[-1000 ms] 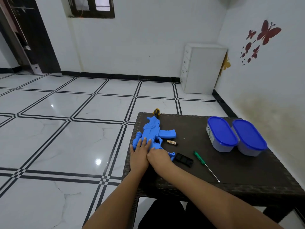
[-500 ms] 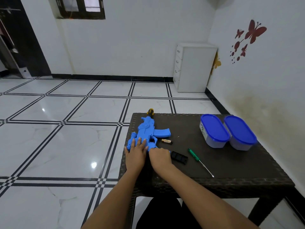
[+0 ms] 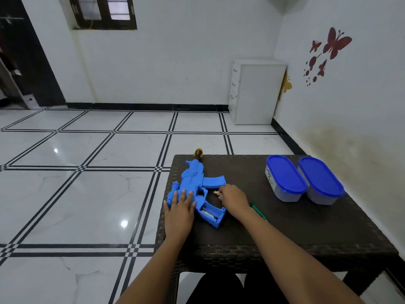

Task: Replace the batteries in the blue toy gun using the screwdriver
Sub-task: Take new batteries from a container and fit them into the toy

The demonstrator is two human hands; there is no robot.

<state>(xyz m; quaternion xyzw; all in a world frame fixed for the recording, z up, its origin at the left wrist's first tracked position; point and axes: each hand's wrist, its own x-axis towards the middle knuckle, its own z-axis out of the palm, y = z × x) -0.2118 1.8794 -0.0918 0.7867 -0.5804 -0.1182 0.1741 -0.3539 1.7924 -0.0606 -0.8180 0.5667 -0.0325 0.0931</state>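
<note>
The blue toy gun [image 3: 195, 183] lies on the dark woven table [image 3: 285, 227] near its left edge, muzzle pointing away. Its grip compartment [image 3: 210, 212] is uncovered and a battery shows inside. My left hand [image 3: 180, 207] rests flat on the gun's rear body, fingers straight. My right hand [image 3: 233, 199] reaches to a loose gold battery [image 3: 217, 192] lying right of the gun, with its fingertips on it. The green screwdriver [image 3: 258, 212] lies just right of my right wrist, mostly hidden by the forearm. The black battery cover is out of sight.
Two clear tubs with blue lids [image 3: 285, 178] [image 3: 321, 181] stand at the table's right side. A white drawer cabinet [image 3: 256, 91] stands in the far corner. Tiled floor lies left of the table. My dark-clothed legs [image 3: 219, 288] are under the near edge.
My right hand has left the gun's grip and moved right and forward to the loose battery, uncovering the compartment. My left hand stays on the gun. The camera has shifted slightly.
</note>
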